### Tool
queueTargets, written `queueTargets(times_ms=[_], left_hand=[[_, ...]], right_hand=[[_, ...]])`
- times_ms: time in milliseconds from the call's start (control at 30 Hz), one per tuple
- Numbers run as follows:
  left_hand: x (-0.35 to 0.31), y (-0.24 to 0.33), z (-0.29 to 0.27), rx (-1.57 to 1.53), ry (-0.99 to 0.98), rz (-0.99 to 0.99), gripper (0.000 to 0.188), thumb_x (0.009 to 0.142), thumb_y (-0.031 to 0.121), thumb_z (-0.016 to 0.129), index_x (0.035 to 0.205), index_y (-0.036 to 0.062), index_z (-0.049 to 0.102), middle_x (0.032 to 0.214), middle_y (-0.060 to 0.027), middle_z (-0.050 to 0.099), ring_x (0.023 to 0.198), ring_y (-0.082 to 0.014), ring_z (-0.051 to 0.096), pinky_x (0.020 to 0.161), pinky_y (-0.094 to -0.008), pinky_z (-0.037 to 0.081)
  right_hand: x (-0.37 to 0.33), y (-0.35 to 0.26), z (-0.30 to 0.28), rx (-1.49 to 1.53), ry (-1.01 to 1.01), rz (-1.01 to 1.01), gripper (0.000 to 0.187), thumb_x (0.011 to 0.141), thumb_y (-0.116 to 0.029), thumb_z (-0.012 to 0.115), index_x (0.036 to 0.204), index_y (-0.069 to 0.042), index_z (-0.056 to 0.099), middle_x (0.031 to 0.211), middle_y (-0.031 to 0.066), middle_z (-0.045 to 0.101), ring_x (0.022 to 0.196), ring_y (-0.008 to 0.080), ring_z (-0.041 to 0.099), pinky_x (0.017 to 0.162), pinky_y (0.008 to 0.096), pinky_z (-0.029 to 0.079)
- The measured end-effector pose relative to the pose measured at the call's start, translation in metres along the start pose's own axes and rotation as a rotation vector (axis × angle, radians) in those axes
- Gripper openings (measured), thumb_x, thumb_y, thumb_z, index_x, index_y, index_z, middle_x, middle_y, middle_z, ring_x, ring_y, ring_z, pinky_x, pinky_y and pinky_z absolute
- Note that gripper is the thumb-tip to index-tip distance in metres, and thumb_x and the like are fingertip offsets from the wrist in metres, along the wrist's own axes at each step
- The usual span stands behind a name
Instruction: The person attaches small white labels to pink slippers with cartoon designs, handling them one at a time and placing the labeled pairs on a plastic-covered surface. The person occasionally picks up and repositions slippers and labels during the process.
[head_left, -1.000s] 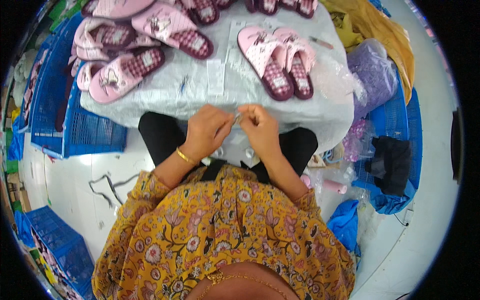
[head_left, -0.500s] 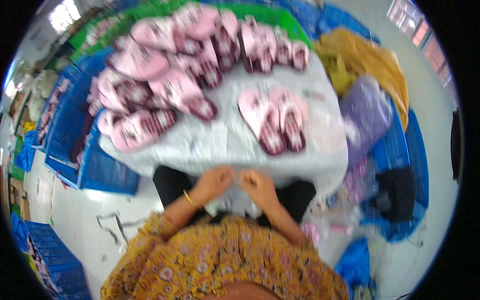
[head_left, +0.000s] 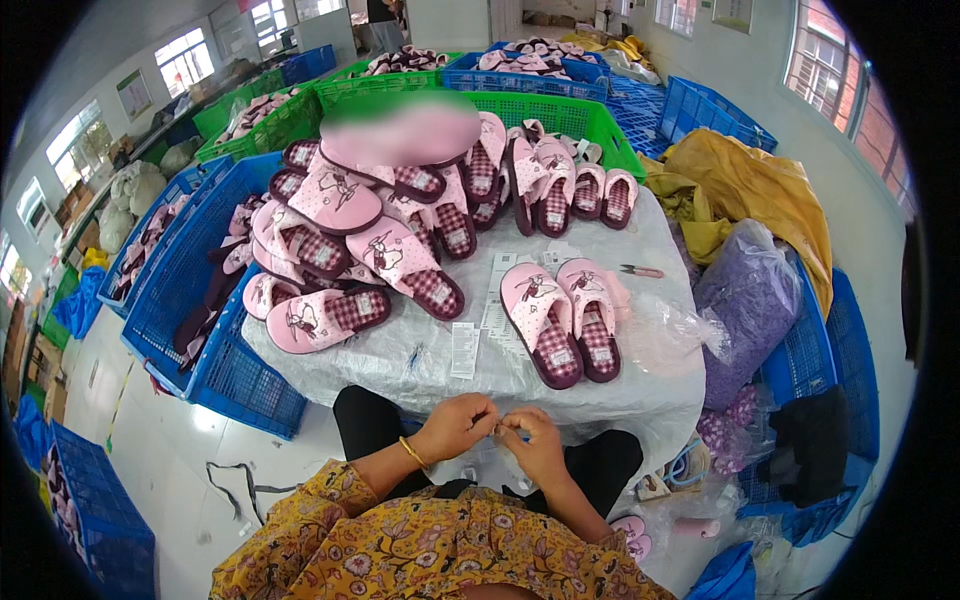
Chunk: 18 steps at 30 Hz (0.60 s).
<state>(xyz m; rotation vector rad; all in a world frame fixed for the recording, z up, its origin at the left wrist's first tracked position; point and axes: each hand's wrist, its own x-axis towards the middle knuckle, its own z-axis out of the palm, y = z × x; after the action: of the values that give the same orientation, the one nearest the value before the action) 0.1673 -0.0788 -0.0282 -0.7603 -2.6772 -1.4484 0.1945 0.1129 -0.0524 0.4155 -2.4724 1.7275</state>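
Over my lap, just off the near edge of the table (head_left: 395, 357), my left hand (head_left: 459, 426) and my right hand (head_left: 535, 443) meet at the fingertips. Both are closed in a pinch; whatever they hold is too small to make out. Straight ahead lies a pair of pink slippers (head_left: 560, 320) with maroon checked insoles, side by side, toes pointing away. A heap of similar slippers (head_left: 340, 200) covers the far left of the table. White paper labels (head_left: 464, 350) lie left of the pair, and a pair of thread snips (head_left: 642, 270) rests beyond it on the right.
A crumpled clear plastic bag (head_left: 665, 335) sits at the table's right. Blue crates (head_left: 245, 385) stand close on the left, and green crates (head_left: 560, 108) behind. To the right are a purple filled bag (head_left: 745, 300), yellow sheeting (head_left: 755, 180) and a dark cloth (head_left: 808, 450).
The view has tilted up, so the table and slippers appear lower and the room behind shows. My fingertips, slightly apart before, now meet. The slippers have not visibly been moved.
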Motion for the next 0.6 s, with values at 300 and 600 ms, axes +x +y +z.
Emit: queueTargets(times_ms=[300, 600], left_hand=[[0.012, 0.008, 0.005, 0.051, -0.058, 0.053, 0.012, 0.088, 0.013, 0.062, 0.088, 0.0015, 0.064, 0.082, -0.0151, 0.063, 0.073, -0.032, 0.063, 0.067, -0.038, 0.05], [0.035, -0.004, -0.006, 0.033, 0.056, 0.007, 0.016, 0.089, 0.015, 0.067, 0.099, 0.0021, 0.067, 0.09, -0.0106, 0.067, 0.076, -0.0236, 0.063, 0.068, -0.0334, 0.05]], right_hand=[[-0.01, 0.001, -0.006, 0.152, -0.035, 0.276, 0.016, 0.091, -0.013, 0.067, 0.097, 0.002, 0.062, 0.08, 0.0088, 0.066, 0.07, 0.0103, 0.059, 0.064, 0.0286, 0.048], [-0.013, 0.017, -0.01, 0.3, -0.029, 0.337, 0.012, 0.091, -0.01, 0.068, 0.096, 0.0, 0.063, 0.079, 0.0004, 0.062, 0.07, 0.0061, 0.054, 0.064, 0.0241, 0.046]])
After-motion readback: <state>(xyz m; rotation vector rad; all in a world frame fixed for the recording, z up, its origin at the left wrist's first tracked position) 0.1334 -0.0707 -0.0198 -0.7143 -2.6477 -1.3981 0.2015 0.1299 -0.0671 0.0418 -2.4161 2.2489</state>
